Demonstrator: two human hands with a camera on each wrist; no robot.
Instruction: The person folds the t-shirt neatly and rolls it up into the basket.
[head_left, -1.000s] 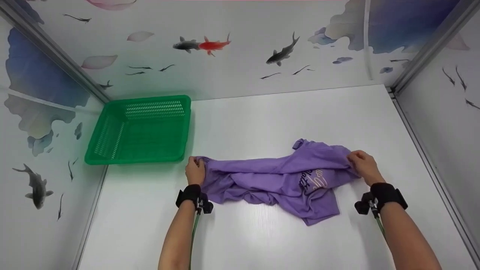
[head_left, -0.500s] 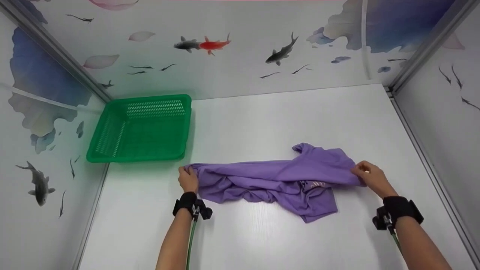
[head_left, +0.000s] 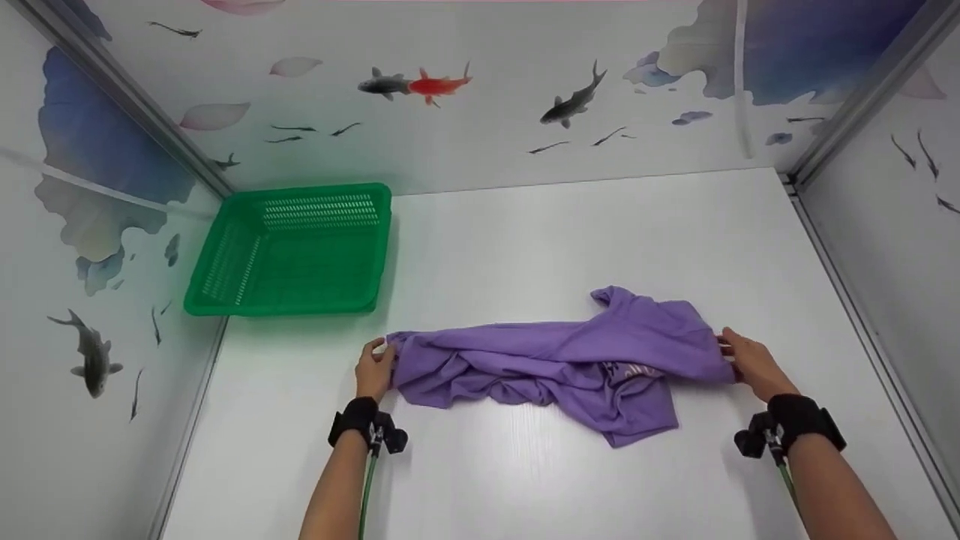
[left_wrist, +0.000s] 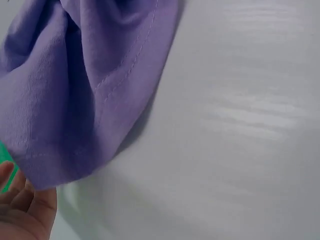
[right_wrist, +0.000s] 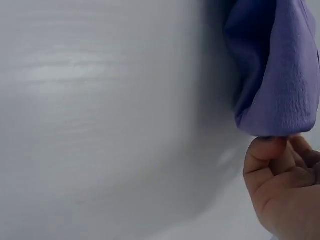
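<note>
A purple T-shirt (head_left: 517, 345) with printed lettering lies bunched lengthwise on the white table in the head view, its wider part at the right. My left hand (head_left: 373, 371) is at its left end. In the left wrist view the thumb stands apart from the fingers (left_wrist: 44, 202), which are beside a stitched corner of the shirt (left_wrist: 45, 115). At the opposite end, my right hand (head_left: 757, 365) touches the shirt's edge with its fingertips. The right wrist view shows the thumb (right_wrist: 265, 150) against the lower edge of the cloth (right_wrist: 290, 85); the fingertips are partly hidden.
A green perforated plastic basket (head_left: 322, 274) sits at the table's back left, with nothing in it. Walls painted with fish enclose the table (head_left: 510, 480) at the back and both sides. Each wrist wears a black strap (head_left: 806, 424) with a camera and green cable.
The shirt's upper layer has been drawn down over most of the lettering, and its ends have been pulled outward. Both hands have since loosened their pinch on the cloth.
</note>
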